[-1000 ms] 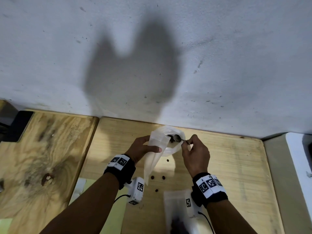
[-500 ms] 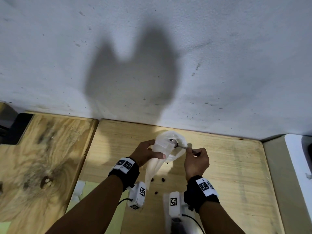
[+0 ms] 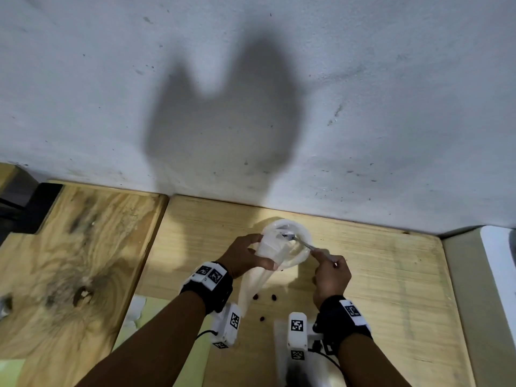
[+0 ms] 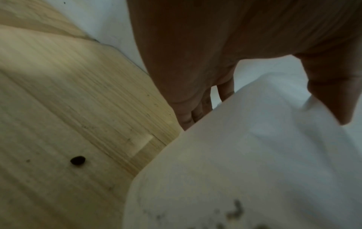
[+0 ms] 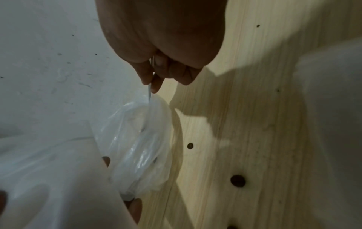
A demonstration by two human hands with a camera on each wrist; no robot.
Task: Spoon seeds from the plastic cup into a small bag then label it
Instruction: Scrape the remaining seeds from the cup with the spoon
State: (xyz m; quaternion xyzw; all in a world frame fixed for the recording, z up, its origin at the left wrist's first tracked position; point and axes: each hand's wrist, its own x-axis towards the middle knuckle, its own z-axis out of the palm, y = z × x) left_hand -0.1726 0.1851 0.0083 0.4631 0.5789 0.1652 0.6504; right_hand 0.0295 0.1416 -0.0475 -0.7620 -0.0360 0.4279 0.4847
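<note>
1. Presently, left hand (image 3: 245,255): curled round the neck of the bag (image 3: 258,277), holding its mouth up over the cup (image 3: 300,247); the bag's tail hangs to the worktop (image 3: 377,275).
2. Right hand (image 3: 331,277): pinches the spoon (image 3: 300,241) by its handle, bowl at the bag's mouth above the cup.
3. Cup: clear plastic, standing on the worktop near the wall (image 3: 251,79), partly hidden by the bag.
4. Seeds (image 3: 273,297): several dark ones loose on the worktop, just beside the bag's tail. Contents of the spoon cannot be told.
5. Step judged: spooning seeds into the bag; labelling not begun.
6. Next move calls for a steady tip of the spoon inside the mouth, bag held wide, lest more seeds spill.
</note>
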